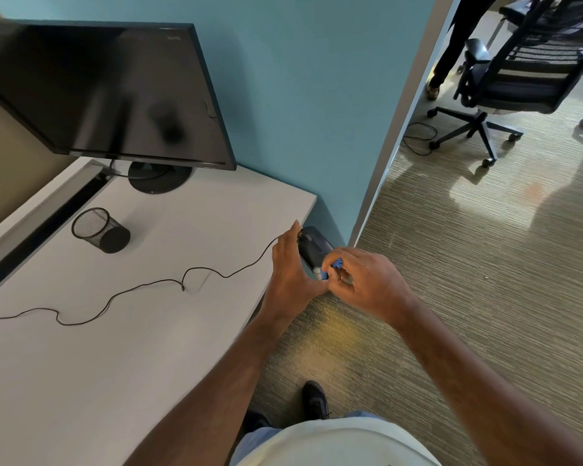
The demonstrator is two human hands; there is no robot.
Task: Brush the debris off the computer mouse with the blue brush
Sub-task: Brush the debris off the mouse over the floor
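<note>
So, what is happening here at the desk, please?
A person is cleaning a computer mouse. The left hand holds the mouse up past the desk edge, over the carpet, and the right hand works a small blue brush against its near end. The mouse cable trails back across the desk. A mesh cup lies tipped over.

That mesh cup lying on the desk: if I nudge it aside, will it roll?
Probably. The mesh cup lies on its side on the desk, so its round wall may roll. Open wire mesh suggests it is light and would skid easily.
</note>
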